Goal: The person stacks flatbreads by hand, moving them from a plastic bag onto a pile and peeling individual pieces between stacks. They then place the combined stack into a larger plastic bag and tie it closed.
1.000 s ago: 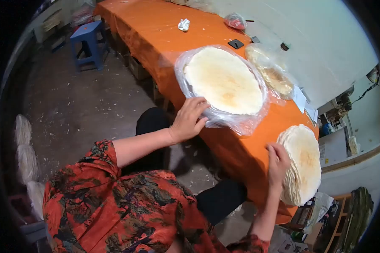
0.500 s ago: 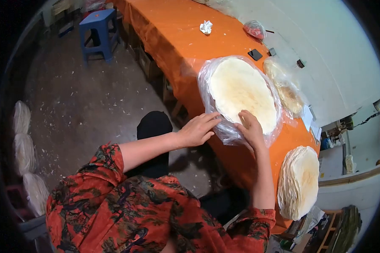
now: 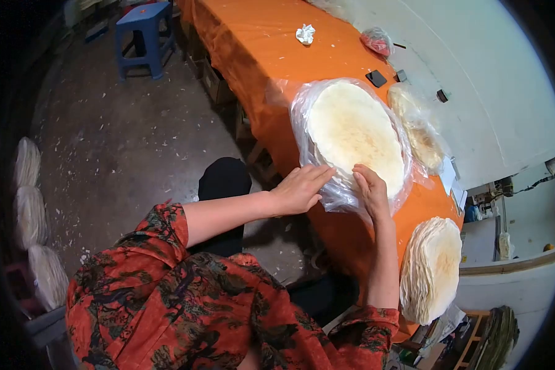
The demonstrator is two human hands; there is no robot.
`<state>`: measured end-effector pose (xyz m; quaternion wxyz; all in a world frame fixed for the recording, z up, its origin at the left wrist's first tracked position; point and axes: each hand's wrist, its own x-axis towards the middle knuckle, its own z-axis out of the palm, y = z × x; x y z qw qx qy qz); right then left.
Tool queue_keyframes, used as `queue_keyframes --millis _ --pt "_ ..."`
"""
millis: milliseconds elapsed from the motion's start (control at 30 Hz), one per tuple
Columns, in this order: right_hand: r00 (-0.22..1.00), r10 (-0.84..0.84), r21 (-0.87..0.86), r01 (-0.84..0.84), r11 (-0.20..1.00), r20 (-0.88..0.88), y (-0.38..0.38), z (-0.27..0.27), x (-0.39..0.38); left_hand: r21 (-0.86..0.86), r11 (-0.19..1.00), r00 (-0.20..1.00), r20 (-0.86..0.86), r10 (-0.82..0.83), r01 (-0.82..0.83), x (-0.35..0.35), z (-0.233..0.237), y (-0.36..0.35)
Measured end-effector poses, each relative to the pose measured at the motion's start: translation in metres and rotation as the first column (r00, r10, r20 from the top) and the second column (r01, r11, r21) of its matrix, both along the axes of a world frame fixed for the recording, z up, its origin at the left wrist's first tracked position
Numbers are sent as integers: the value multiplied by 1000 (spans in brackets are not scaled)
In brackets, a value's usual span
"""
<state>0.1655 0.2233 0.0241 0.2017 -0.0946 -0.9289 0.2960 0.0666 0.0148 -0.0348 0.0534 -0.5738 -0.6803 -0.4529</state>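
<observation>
A stack of large, thin round flatbreads point(image 3: 354, 126) lies in an opened clear plastic bag point(image 3: 300, 117) on the orange-covered table point(image 3: 265, 37). At the stack's near left edge, my left hand point(image 3: 299, 189) has its fingers stretched out, with the tips at the bread's rim and the thumb apart. My right hand point(image 3: 374, 192) rests on the near edge of the top flatbread, its fingers bent and drawn towards the thumb in what looks like a pinch at the rim. How much bread lies between those fingers is hidden.
Another flatbread stack point(image 3: 431, 271) stands at the table's right end. Behind the bag are a bagged pile of bread point(image 3: 416, 129), a phone point(image 3: 375, 78), a red bundle in plastic point(image 3: 376, 42) and crumpled tissue point(image 3: 305, 34). A blue stool point(image 3: 143, 37) stands on the floor.
My right hand's fingers have drawn together at the bread's near edge. My left hand has shifted slightly right, against the rim. The camera view has moved a little.
</observation>
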Motion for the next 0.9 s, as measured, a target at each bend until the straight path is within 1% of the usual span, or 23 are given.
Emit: queue_keyframes --millis 67,133,167,233,267,300,333,367,400,433,500,567,600,633,667,700,733,767,800,833,900 --pt "1000 14 -29 -14 999 -15 4 -4 0 -28 999 999 -30 19 -19 2 3 2" --pt "1000 -3 64 5 998 -25 1 -3 0 -54 998 998 -59 37 -40 4 4 3" --pt "1000 -4 66 6 998 -26 0 -2 0 -57 998 998 -53 36 -39 4 3 4" --pt "994 -97 102 92 991 50 -6 4 -1 -62 997 998 -48 34 -37 4 -1 5" --pt "994 -97 102 92 991 49 -10 7 0 -70 997 998 -36 43 -45 5 -3 7" --pt "999 -25 245 16 969 36 -18 15 2 -77 996 998 -25 53 -55 5 -2 7" --pt "998 50 386 -59 921 32 -21 19 3 -75 996 998 -30 56 -58 4 -1 7" --pt "998 54 390 -60 919 27 -20 18 3 -104 993 999 14 51 -49 4 1 7" --pt "995 99 421 -92 902 7 -17 16 4 -131 991 997 57 46 -38 3 3 8" --pt "990 142 454 -121 883 -12 -13 14 4 -122 992 998 50 47 -41 3 4 9" --pt "990 142 469 -125 874 0 -4 16 1 -100 994 998 48 41 -36 2 2 10" --pt "985 153 383 -174 907 84 5 19 -5 -71 997 999 28 40 -38 2 -1 13" --pt "985 150 387 -170 906 81 9 25 -9 -103 994 998 37 48 -44 2 0 13" --pt "972 43 132 -76 988 232 17 33 -16 -138 989 997 46 58 -51 3 1 13" --pt "917 -18 -114 69 991 398 26 41 -23 -139 989 997 45 57 -50 3 2 13" --pt "932 61 -115 -21 993 358 50 46 -30 -161 985 997 39 67 -59 3 2 13" --pt "914 18 -155 49 987 405 61 66 -38 -180 981 996 32 79 -72 3 4 13" --pt "956 -88 -197 147 969 280 82 85 -49 -176 981 996 29 86 -80 2 5 15" --pt "935 -293 65 286 956 199 117 111 -61 -184 980 997 23 76 -71 1 4 16" --pt "976 -214 -140 219 966 46 89 152 -59 -196 979 998 18 62 -58 1 4 14" --pt "977 -115 -61 106 992 -178 104 181 -68 -187 981 998 29 56 -49 0 6 13"
